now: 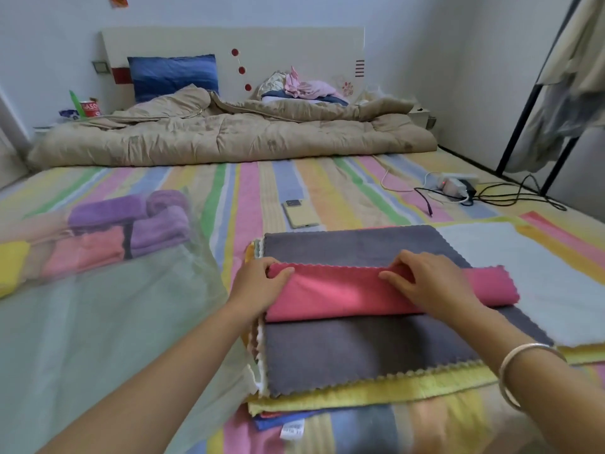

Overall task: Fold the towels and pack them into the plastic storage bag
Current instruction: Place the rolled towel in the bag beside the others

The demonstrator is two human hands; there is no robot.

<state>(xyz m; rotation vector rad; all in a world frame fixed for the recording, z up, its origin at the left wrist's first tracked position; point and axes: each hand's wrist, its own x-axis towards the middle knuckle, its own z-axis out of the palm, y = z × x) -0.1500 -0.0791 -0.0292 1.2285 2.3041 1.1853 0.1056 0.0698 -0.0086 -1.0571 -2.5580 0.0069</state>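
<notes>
Progress is judged as partial. The plastic storage bag (114, 322) lies on the striped sheet (248, 191) at 9 o'clock of the towel stack. Through its clear wall, packed items are seen at its far end: purple towels (108, 211), a salmon towel (88, 250) and a yellow piece (13, 257). Most of the bag appears unfilled.

The pink towel (343, 296) is laid across the grey towel (360, 348), which tops the stack. It is partly folded into a long band running from 9 to 3 o'clock. Its 9 o'clock end is gripped by the left hand (258, 283), with the fingers curled round the fold and the thumb on top. Its scalloped upper edge is pinched by the right hand (429, 283), right of the band's middle, with the fingers curled over that edge.

The following is judged as outstanding:
- The fold of the pink towel is to be completed.
- The grey towel, the yellow towel (376, 391) and the blue towel (281, 419) beneath it are unfolded. Further layers show at the stack's 9 o'clock edge; their count cannot be determined.
- A white towel (507, 273) lies flat at 3 o'clock of the stack.
</notes>
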